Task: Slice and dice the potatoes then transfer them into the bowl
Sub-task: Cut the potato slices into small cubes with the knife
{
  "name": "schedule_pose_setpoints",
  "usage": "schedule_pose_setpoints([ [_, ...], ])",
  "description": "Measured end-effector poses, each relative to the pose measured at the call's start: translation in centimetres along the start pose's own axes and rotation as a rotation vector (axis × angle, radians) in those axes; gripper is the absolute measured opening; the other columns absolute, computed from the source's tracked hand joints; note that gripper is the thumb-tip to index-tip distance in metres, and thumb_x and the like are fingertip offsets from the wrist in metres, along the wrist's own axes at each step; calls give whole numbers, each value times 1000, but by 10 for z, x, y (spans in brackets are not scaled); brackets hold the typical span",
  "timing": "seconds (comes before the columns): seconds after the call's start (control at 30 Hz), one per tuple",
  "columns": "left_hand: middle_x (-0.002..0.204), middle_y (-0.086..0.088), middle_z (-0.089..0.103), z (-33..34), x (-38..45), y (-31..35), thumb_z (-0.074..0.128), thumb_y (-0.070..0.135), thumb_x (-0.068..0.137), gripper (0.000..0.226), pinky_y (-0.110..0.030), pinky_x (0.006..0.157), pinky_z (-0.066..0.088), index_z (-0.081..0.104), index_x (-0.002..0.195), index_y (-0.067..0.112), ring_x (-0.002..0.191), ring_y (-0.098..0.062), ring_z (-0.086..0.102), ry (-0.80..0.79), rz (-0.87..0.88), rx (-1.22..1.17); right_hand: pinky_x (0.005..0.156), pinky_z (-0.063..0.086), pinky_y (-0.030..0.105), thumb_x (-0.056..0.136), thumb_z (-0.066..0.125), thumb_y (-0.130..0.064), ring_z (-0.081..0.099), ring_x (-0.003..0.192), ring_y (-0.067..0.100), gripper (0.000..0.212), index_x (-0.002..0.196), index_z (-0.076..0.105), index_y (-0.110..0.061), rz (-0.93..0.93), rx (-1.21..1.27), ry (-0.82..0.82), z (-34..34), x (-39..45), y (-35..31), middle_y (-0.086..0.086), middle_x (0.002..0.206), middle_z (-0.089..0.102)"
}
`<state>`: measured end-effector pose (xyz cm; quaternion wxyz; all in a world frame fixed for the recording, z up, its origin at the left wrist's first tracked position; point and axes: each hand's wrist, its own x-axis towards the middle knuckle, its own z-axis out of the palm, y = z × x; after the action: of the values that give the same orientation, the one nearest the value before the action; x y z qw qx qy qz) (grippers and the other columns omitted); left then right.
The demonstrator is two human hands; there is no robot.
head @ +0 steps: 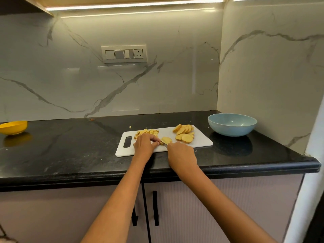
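Observation:
A white cutting board (201, 140) lies on the black counter. Round potato slices (185, 133) are piled on its right part, and diced potato pieces (146, 132) sit at its back left. A small stack of slices (166, 140) lies in the middle. My left hand (144, 144) pinches the left end of that stack with thumb and fingertips. My right hand (181, 154) is curled just in front of the stack, gripping a knife that the hand almost entirely hides. The empty light blue bowl (232, 124) stands to the right of the board.
A yellow bowl (13, 127) sits at the far left of the counter (70, 146). One loose potato bit (130, 127) lies behind the board. Marble walls close off the back and the right side. Cabinet doors are below the counter edge.

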<state>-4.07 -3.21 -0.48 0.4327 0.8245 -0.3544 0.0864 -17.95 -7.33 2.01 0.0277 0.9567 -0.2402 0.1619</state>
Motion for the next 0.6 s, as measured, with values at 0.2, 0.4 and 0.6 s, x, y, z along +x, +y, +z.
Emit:
schedule_pose_setpoints([
  [0.2,88,3,71,0,0,-5,69,11,79,7,-49,90,45,74,80,16,79,-13,55,24,24,-48,74,41,27,99,37,-9,60,102,22,26,120,53,-7,1,3,53,5,7,1,10,117,59],
  [0.4,87,5,69,1,1,-5,71,15,79,4,-46,91,45,73,82,17,84,-12,57,46,33,22,63,45,27,97,42,-15,63,80,19,42,139,36,-14,128,208,202,21,14,22,7,96,65],
  [0.6,139,-4,44,-2,24,5,60,-1,84,57,-35,107,29,45,134,21,131,-24,36,-287,182,262,57,41,24,98,37,-13,59,71,18,47,145,30,-17,176,275,278,16,45,39,8,93,65],
])
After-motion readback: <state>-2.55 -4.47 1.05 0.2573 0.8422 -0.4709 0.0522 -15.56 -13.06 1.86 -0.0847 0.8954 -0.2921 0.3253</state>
